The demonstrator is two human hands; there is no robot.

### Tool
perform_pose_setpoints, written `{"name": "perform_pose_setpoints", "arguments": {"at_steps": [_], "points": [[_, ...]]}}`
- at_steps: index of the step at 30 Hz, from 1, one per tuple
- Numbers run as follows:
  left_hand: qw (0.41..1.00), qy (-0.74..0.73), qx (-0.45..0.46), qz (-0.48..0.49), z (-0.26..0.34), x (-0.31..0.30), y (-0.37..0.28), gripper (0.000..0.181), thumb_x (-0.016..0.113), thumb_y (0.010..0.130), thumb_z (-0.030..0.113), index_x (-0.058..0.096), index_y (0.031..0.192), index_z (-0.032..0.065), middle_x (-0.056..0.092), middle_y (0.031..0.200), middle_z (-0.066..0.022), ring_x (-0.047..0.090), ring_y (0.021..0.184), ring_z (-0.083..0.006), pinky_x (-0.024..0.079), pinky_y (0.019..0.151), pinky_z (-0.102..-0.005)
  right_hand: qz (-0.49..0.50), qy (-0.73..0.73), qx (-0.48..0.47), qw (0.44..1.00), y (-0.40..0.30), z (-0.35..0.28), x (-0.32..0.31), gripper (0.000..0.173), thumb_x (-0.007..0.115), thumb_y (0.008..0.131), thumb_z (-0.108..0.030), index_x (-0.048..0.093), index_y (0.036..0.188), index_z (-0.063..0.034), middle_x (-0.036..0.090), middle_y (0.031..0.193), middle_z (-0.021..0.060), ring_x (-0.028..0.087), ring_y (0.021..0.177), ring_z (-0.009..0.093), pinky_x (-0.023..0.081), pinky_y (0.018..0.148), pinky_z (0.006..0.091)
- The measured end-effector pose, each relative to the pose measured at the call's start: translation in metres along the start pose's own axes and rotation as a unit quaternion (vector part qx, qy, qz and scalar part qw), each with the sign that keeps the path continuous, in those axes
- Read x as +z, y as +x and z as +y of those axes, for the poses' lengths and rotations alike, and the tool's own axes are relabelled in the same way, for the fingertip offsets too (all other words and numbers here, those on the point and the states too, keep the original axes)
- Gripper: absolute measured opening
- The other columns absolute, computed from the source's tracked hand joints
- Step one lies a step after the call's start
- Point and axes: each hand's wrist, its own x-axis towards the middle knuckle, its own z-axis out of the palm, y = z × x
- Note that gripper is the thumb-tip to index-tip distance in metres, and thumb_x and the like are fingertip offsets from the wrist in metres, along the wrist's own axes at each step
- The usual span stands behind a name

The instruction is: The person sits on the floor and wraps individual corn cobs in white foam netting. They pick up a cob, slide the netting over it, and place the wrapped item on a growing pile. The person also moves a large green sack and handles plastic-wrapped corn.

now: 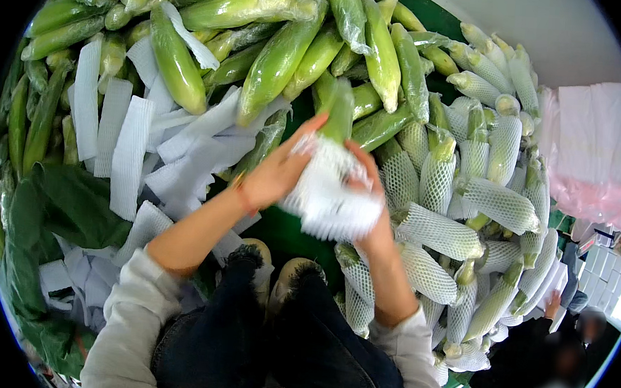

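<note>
Between my hands is a green ear of corn in its husk (340,110), wrapped in clear film, with a white foam net sleeve (336,203) around its lower part. My left hand (282,173) grips the sleeve and corn from the left. On the right, my right hand (369,192) is closed on the sleeve; motion blurs it and some fingers are hidden. Film-wrapped ears (281,59) lie heaped beyond my hands. Flat white foam net sleeves (131,156) are piled to the left, and ears in net sleeves (438,239) form a heap to the right.
Green cloth (23,262) lies at the far left. A stack of pinkish plastic bags (596,142) sits at the right beside a pale wall (529,26). My shoes (294,278) rest on a green surface between the piles. Other people (535,352) are at the lower right.
</note>
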Motion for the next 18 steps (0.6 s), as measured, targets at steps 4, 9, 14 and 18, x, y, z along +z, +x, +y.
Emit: {"name": "perform_pose_setpoints", "arguments": {"at_steps": [4,9,14,18], "points": [[0.998,-0.036,-0.038,-0.021,-0.012,0.021,-0.093,0.056,0.034,0.093,0.0,0.016,0.146,-0.0028,0.029,0.147,-0.0115,0.033,0.129,-0.0161,0.025,0.106,-0.026,0.015,0.045,0.027,0.998,-0.079,0.003,0.032,0.037,0.041,0.092,-0.004,0.044,0.129,-0.0012,0.054,0.113,0.0049,0.05,0.103,0.01,0.039,0.088,0.0216],[0.991,-0.058,-0.109,0.055,-0.042,0.028,-0.111,0.048,0.038,0.099,0.009,0.026,0.144,0.0002,0.045,0.135,-0.009,0.043,0.119,-0.0127,0.034,0.1,-0.0252,0.099,0.215,0.086,0.968,-0.093,0.027,0.038,0.033,0.046,0.095,-0.008,0.048,0.126,0.0015,0.061,0.108,0.0078,0.059,0.092,0.012,0.047,0.083,0.0249],[0.943,-0.219,-0.227,0.109,-0.032,0.041,-0.105,0.032,0.036,0.1,0.014,0.05,0.122,-0.0035,0.059,0.116,-0.0092,0.056,0.101,-0.0145,0.044,0.089,-0.0259,0.121,0.08,0.054,0.988,-0.086,0.025,0.031,0.025,0.046,0.096,-0.008,0.056,0.115,0.0044,0.063,0.103,0.0081,0.057,0.092,0.012,0.046,0.083,0.0245],[0.984,-0.077,-0.128,0.1,-0.091,0.025,-0.087,0.028,0.043,0.097,0.015,0.059,0.105,-0.0062,0.066,0.097,-0.0089,0.058,0.087,-0.0117,0.046,0.077,-0.0265,0.166,0.004,0.074,0.983,-0.077,0.074,0.002,0.02,0.049,0.096,-0.014,0.061,0.1,0.0028,0.062,0.085,0.0018,0.053,0.076,0.006,0.043,0.067,0.021]]}}
